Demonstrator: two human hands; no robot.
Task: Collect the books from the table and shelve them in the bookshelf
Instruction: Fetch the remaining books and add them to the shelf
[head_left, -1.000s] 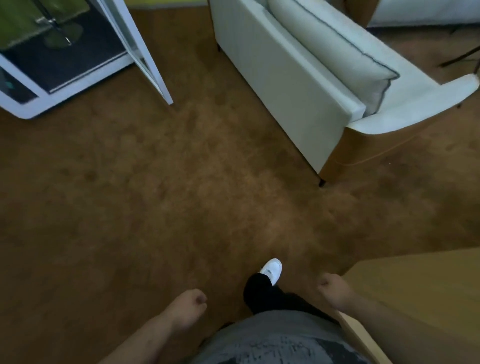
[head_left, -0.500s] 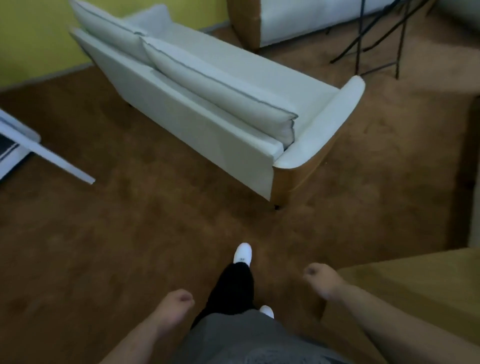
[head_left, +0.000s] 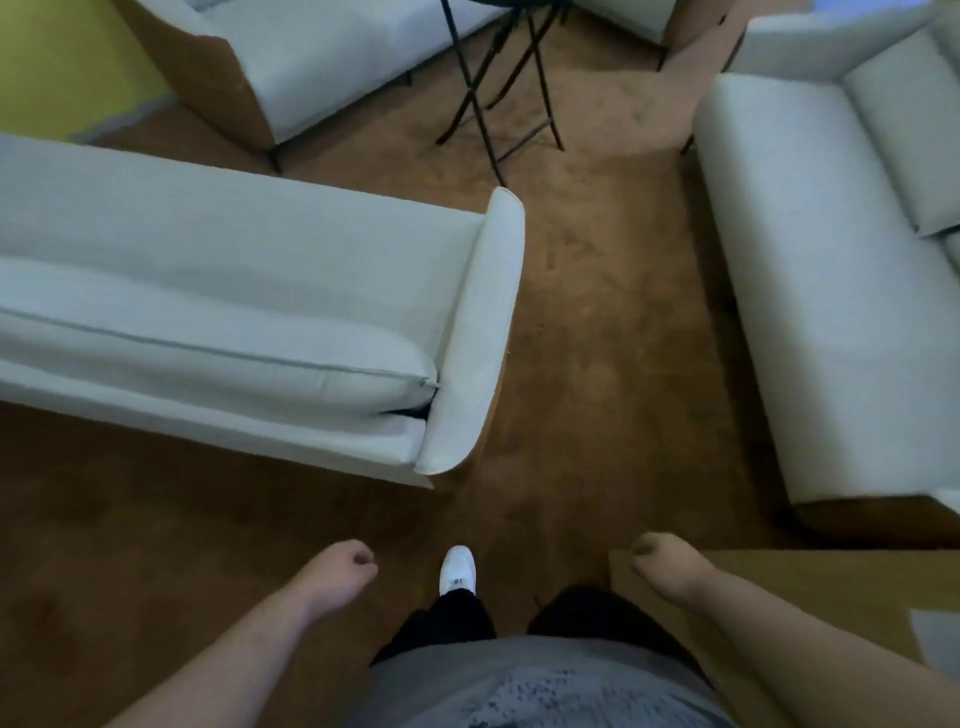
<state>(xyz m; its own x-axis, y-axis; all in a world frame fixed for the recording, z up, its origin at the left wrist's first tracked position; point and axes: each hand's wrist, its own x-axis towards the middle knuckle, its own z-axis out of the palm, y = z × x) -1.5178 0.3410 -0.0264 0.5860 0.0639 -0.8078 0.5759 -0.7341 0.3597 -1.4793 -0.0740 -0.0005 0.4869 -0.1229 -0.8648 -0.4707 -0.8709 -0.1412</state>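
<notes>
Left hand (head_left: 340, 569): fingers loosely curled under, nothing in them, arm hanging forward over the floor. Right hand (head_left: 662, 564): same posture, loose curl, holding nothing. The two hands are well apart, level with each other.

Between the hands: one white shoe (head_left: 457, 570), toe pointing away from the body, with black trousers (head_left: 441, 623) behind it. A grey shirt (head_left: 519, 691) lies closer in, at the bottom edge.

Directly under and to the outer side of the right hand: corner of a wooden tabletop (head_left: 831, 577). The hand is above its near corner; contact cannot be told. A pale grey patch (head_left: 937, 636) sits on the tabletop at the frame edge, too cut off to identify.

Books: none identifiable in this view, so their place cannot be told.

Under both hands: brown carpet (head_left: 597, 389).

Ahead of the left hand: a white sofa (head_left: 234, 291), its armrest end nearest. Ahead of the right hand and outward: a second white sofa (head_left: 810, 260). A carpet aisle runs between the two.

Further ahead: black stand legs (head_left: 483, 104), a white armchair (head_left: 322, 62), and a yellow wall (head_left: 62, 57) at far left.
</notes>
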